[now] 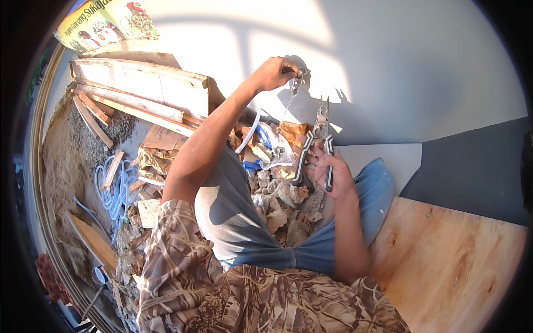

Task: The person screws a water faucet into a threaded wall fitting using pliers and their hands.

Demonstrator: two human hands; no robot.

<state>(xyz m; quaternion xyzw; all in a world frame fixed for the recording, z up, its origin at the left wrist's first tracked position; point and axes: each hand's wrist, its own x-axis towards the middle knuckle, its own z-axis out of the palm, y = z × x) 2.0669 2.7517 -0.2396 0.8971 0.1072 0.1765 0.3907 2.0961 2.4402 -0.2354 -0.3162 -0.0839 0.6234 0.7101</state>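
1. Fingers (283, 62) of the left hand (271, 74) pinch a small metallic piece (296, 84) near the partly sunlit wall (383, 66).
2. Right hand (340, 173) grasps pliers (321, 131), handles spread, above rubble (292, 194).
3. Metallic piece partly covered, details unclear; feet (300, 226) partly obscured.

we hold the pliers (321, 127) upright, tips parted, black handles with pale edging spread wide; to their upper left we pinch a small silvery metal piece (296, 85), details unclear, hanging downward.
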